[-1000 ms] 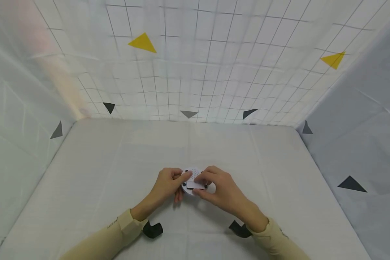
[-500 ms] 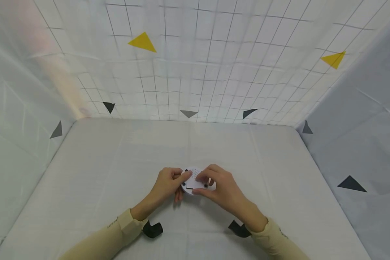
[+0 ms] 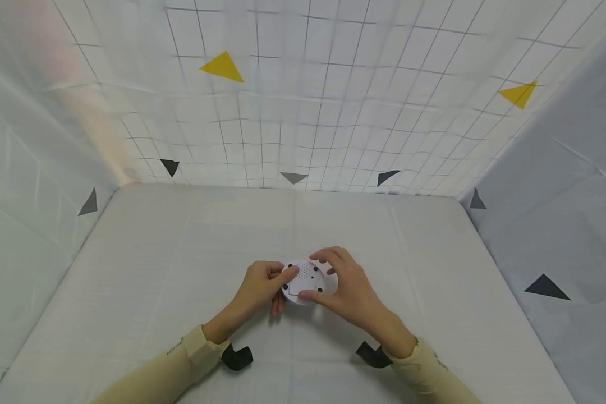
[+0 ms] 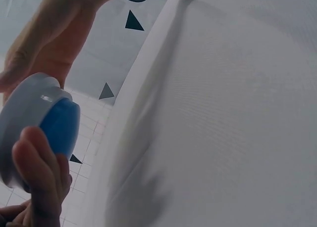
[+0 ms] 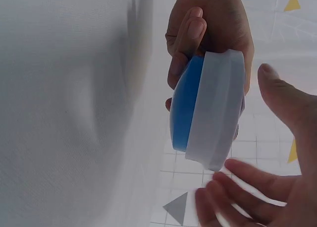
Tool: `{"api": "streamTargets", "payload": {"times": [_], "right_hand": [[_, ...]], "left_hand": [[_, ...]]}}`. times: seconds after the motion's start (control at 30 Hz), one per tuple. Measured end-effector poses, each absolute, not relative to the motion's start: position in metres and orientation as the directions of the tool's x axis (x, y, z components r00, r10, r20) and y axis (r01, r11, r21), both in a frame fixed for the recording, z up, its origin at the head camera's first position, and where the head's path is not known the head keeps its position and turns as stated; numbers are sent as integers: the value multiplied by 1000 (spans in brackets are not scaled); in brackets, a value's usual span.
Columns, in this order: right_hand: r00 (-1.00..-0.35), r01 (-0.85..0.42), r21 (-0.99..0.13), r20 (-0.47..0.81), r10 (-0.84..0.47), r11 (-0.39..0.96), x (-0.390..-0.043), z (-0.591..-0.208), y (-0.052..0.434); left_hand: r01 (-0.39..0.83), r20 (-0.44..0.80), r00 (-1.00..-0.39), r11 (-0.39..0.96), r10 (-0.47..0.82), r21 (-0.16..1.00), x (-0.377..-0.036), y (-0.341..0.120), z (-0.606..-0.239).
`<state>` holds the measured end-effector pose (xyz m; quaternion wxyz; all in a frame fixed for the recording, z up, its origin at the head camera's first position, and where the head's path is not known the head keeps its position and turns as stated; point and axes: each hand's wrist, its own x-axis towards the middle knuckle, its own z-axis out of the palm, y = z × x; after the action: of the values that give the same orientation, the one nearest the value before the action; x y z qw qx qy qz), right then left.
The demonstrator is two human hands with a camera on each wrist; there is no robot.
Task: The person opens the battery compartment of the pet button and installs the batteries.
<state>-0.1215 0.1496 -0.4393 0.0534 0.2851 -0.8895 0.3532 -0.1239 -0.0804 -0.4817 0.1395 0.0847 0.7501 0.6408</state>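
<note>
A round white device (image 3: 308,272) has a cluster of small holes, several dark rubber feet and a rectangular cover (image 3: 301,287) on its upturned face. Its other side is a blue dome (image 5: 184,108), facing down. My left hand (image 3: 264,283) grips the device by its left edge, thumb on the holed face and fingers underneath. Around the right edge my right hand (image 3: 353,286) spreads its fingers. The right thumb is at the cover's lower right corner; whether it touches is unclear. The right fingers (image 5: 247,180) stand beside the rim in the right wrist view, holding nothing.
The device is held above a white cloth-covered table (image 3: 207,224). A gridded white curtain (image 3: 303,112) rises behind, with yellow and dark triangles on it. Grey-white sheets (image 3: 550,224) close off both sides. A black wrist mount (image 3: 237,358) sits below each forearm.
The cover, raised with a dark gap along its edge a second ago, now lies flush. My right fingers have lifted off it and spread up and right. The left hand stays put.
</note>
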Motion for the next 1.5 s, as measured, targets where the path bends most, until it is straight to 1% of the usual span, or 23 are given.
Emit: {"api": "streamTargets", "payload": {"times": [0.17, 0.27, 0.37, 0.87, 1.07, 1.2, 1.37, 1.5], "right_hand": [[-845, -485, -648, 175, -506, 587, -122, -441, 153], [-838, -440, -694, 90, -538, 569, -123, -442, 154], [-830, -411, -727, 49, -555, 550, -124, -443, 155], [-834, -375, -778, 45, -550, 504, -123, -439, 154], [-818, -366, -808, 43, -573, 462, -124, -438, 154], [-820, -329, -830, 15, -571, 450, -126, -440, 155], [-807, -197, -898, -79, -585, 394, -131, -443, 158], [-760, -19, -966, -154, -631, 258, -134, -446, 162]], "left_hand": [[-54, -98, -947, 148, 306, 988, -122, -80, -480], [-50, -90, -947, 135, 310, 990, -122, -81, -480], [-53, -90, -943, 123, 319, 991, -122, -80, -480], [-109, -105, -928, 9, 358, 994, -122, -80, -478], [-123, -115, -925, 0, 362, 992, -121, -80, -474], [-149, -140, -917, 4, 373, 989, -123, -82, -475], [-157, -155, -911, 26, 383, 987, -127, -85, -477], [-143, -143, -913, 27, 381, 989, -130, -87, -478]]}}
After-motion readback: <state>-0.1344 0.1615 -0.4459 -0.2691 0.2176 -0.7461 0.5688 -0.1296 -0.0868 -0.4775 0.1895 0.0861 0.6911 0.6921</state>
